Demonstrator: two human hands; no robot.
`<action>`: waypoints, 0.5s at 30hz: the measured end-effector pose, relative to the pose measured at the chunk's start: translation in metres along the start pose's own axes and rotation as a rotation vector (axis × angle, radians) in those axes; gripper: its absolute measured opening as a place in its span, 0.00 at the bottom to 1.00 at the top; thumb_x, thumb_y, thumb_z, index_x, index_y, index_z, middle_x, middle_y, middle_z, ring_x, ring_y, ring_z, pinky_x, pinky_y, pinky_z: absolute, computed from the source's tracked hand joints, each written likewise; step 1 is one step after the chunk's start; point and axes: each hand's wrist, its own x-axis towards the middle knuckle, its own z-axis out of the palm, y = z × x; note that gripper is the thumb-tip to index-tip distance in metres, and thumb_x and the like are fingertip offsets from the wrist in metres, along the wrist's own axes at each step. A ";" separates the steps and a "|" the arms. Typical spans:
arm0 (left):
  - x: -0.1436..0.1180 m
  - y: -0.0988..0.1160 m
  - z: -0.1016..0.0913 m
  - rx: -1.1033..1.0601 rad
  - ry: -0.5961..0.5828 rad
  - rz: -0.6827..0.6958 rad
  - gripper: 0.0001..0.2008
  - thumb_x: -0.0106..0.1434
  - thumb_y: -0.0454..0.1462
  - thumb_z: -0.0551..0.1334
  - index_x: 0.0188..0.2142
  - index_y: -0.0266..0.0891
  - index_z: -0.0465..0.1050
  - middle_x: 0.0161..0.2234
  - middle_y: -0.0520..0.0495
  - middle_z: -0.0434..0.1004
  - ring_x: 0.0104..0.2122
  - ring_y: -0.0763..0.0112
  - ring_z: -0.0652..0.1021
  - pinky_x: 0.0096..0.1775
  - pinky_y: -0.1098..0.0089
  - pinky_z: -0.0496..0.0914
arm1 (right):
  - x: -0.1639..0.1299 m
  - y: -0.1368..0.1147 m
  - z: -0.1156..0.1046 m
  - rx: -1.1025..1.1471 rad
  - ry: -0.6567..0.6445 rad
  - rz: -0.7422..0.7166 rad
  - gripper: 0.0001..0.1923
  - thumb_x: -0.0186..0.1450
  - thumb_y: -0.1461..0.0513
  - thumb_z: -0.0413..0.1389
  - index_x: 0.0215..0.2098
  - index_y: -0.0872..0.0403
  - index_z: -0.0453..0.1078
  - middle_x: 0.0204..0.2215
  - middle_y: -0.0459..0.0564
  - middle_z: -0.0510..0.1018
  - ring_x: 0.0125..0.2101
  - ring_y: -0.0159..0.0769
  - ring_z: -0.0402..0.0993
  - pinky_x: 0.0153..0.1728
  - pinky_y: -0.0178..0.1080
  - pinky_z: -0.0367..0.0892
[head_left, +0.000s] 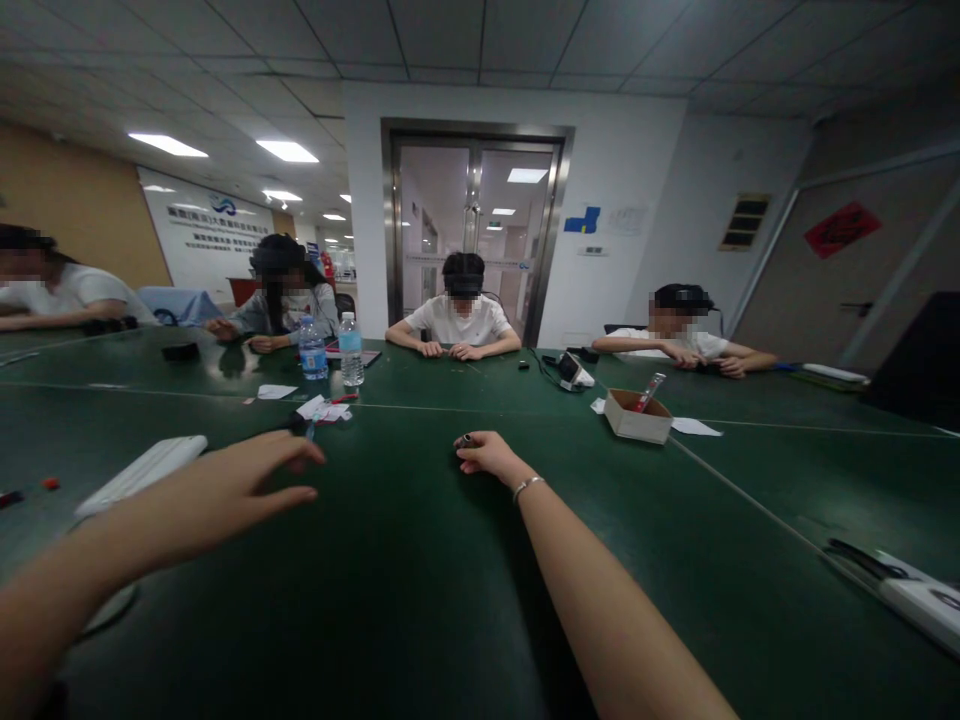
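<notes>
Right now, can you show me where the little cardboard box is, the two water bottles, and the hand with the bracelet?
cardboard box (637, 425), head view, front wall.
water bottles (350, 352), head view, label of the right-hand bottle.
right hand (487, 455), head view, back of the hand.

A dark green worktop (420, 600) was seen; two water bottles (331, 350), a small cardboard box (637, 416), a white keyboard (141, 472) and paper scraps (276, 391) were laid on it.

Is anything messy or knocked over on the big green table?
Nothing is spilled or knocked over. Both water bottles stand upright, and the small cardboard box sits flat. A few paper scraps lie loose beyond the left hand.
</notes>
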 end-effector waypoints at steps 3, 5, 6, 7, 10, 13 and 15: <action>0.050 0.036 0.061 0.225 -0.211 0.331 0.17 0.47 0.43 0.66 0.38 0.45 0.72 0.39 0.50 0.72 0.38 0.64 0.73 0.41 0.70 0.65 | 0.000 0.003 0.005 -0.063 0.018 -0.066 0.08 0.58 0.72 0.55 0.37 0.60 0.67 0.25 0.46 0.72 0.14 0.24 0.69 0.13 0.25 0.68; 0.082 0.052 0.105 0.259 -0.171 0.467 0.19 0.53 0.42 0.62 0.45 0.44 0.69 0.43 0.47 0.70 0.40 0.64 0.72 0.42 0.70 0.65 | -0.003 0.006 0.007 -0.082 0.053 -0.143 0.08 0.59 0.71 0.54 0.38 0.59 0.66 0.28 0.46 0.72 0.12 0.22 0.67 0.10 0.24 0.64; 0.096 0.057 0.125 0.240 -0.122 0.519 0.20 0.54 0.42 0.60 0.48 0.44 0.67 0.45 0.45 0.68 0.42 0.64 0.72 0.44 0.69 0.64 | -0.004 0.007 0.008 -0.089 0.079 -0.178 0.07 0.59 0.70 0.54 0.37 0.59 0.65 0.29 0.45 0.71 0.11 0.20 0.66 0.08 0.23 0.61; 0.109 0.060 0.143 0.213 -0.084 0.543 0.21 0.56 0.43 0.59 0.49 0.44 0.66 0.46 0.45 0.67 0.44 0.63 0.71 0.46 0.67 0.63 | -0.006 0.008 0.009 -0.096 0.107 -0.205 0.07 0.59 0.68 0.55 0.36 0.58 0.65 0.30 0.45 0.71 0.11 0.19 0.65 0.06 0.22 0.58; 0.135 0.059 0.183 0.126 -0.030 0.552 0.20 0.58 0.44 0.56 0.50 0.43 0.66 0.45 0.44 0.66 0.45 0.64 0.70 0.48 0.67 0.62 | -0.007 0.010 0.011 -0.088 0.152 -0.223 0.07 0.58 0.67 0.56 0.34 0.58 0.64 0.29 0.45 0.70 0.11 0.20 0.65 0.05 0.22 0.55; 0.142 0.051 0.205 0.079 0.036 0.546 0.15 0.59 0.41 0.55 0.45 0.42 0.69 0.41 0.45 0.67 0.41 0.65 0.71 0.45 0.68 0.64 | -0.005 0.011 0.012 -0.045 0.173 -0.203 0.06 0.57 0.69 0.56 0.32 0.58 0.64 0.25 0.43 0.69 0.12 0.23 0.68 0.09 0.24 0.61; 0.143 0.044 0.213 0.032 0.077 0.539 0.11 0.59 0.39 0.55 0.40 0.41 0.72 0.38 0.46 0.69 0.39 0.67 0.71 0.43 0.68 0.65 | -0.004 0.011 0.012 -0.043 0.189 -0.189 0.06 0.56 0.70 0.56 0.31 0.58 0.64 0.22 0.42 0.69 0.13 0.24 0.68 0.11 0.24 0.64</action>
